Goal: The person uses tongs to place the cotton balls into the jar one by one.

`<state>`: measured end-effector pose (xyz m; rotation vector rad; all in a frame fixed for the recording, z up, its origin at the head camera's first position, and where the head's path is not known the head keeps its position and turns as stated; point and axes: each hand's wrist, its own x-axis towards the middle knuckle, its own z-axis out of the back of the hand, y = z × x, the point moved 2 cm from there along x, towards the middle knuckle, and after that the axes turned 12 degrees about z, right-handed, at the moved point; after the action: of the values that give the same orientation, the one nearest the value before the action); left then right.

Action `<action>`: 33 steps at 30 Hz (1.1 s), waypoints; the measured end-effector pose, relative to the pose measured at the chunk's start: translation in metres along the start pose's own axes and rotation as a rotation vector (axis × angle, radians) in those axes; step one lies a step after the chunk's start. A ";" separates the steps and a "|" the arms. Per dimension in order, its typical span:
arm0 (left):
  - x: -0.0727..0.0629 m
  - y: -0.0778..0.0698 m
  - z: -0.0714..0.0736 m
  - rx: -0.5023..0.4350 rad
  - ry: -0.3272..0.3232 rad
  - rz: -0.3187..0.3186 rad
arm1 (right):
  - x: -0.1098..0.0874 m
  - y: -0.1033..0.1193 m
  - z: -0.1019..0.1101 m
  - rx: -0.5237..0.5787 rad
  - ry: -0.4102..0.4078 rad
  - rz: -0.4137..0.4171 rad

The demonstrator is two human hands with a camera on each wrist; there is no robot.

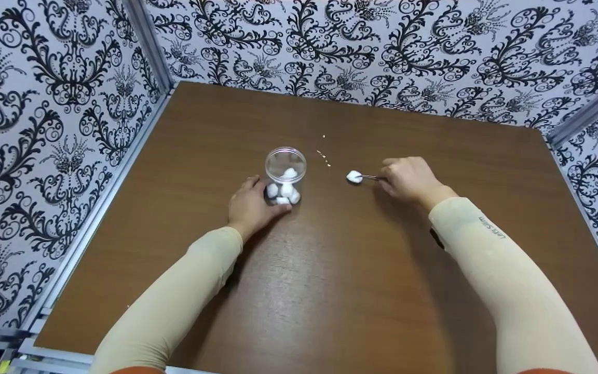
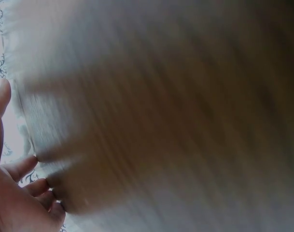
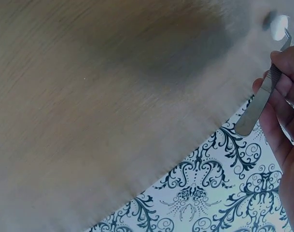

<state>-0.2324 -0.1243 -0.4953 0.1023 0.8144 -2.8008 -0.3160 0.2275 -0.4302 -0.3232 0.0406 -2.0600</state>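
Observation:
A clear round plastic jar (image 1: 286, 165) with several cotton balls (image 1: 283, 193) inside stands on the table. My left hand (image 1: 251, 208) holds it low down, thumb at the near side and fingers around the left side. In the left wrist view that hand (image 2: 21, 198) shows at the left edge. My right hand (image 1: 408, 177) pinches metal tweezers (image 1: 370, 177), whose tips meet a single cotton ball (image 1: 354, 176) to the right of the jar. The tweezers' broad rear end (image 3: 255, 108) sticks out behind the fingers in the right wrist view.
Small pale crumbs (image 1: 324, 156) lie on the brown tabletop (image 1: 299, 291) between the jar and the tweezers, a little farther back. Black-and-white patterned walls (image 1: 330, 47) enclose the back and sides. A metal frame rail (image 1: 96, 218) runs along the table's left edge.

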 end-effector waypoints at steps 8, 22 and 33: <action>-0.001 -0.001 0.002 0.004 -0.001 -0.012 | -0.005 0.002 0.013 -0.005 -0.018 0.003; -0.001 0.001 0.001 -0.002 0.009 -0.012 | 0.020 0.021 0.046 -0.001 -0.118 0.078; -0.002 -0.001 0.003 0.009 0.009 -0.022 | 0.066 0.040 0.080 -0.017 -0.216 0.153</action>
<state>-0.2310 -0.1245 -0.4924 0.1078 0.8101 -2.8265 -0.2924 0.1593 -0.3462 -0.5351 -0.0473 -1.8647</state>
